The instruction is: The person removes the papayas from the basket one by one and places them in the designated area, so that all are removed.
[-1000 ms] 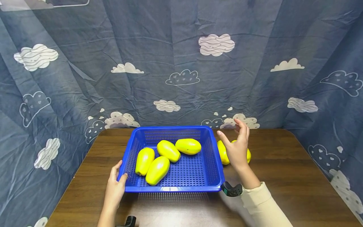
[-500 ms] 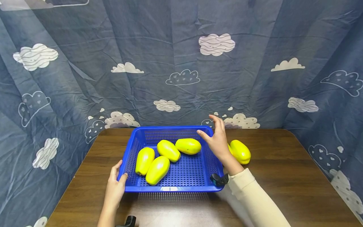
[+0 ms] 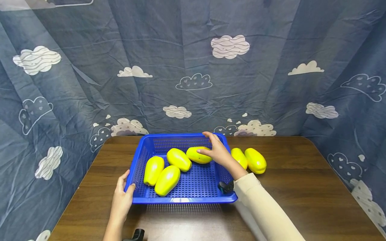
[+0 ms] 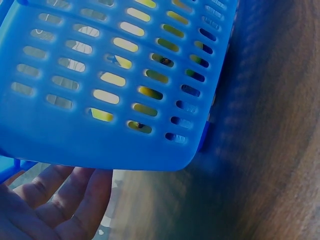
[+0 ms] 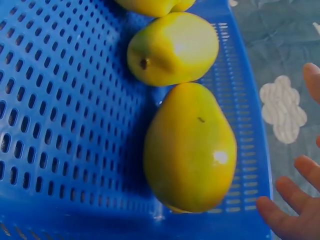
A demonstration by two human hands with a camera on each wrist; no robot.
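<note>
Four yellow fruits lie in blue basket (image 3: 181, 195), two more (image 3: 255, 160) on table (image 3: 301, 187) beside it. Right hand (image 3: 217, 152), fingers loose, reaches over rearmost basket fruit (image 3: 196, 155), thumb touching; likely grasping step, needs fingers closing. Left hand (image 3: 122, 197) grips basket's near corner.

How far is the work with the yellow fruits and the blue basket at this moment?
Four fruits lie in the basket. The right hand reaches over the fruit at the back, fingers spread, thumb touching it but no grip; the left hand holds the front left corner. Two fruits lie on the table, right of the basket. Which way the fruits are going, one moment cannot tell.
</note>
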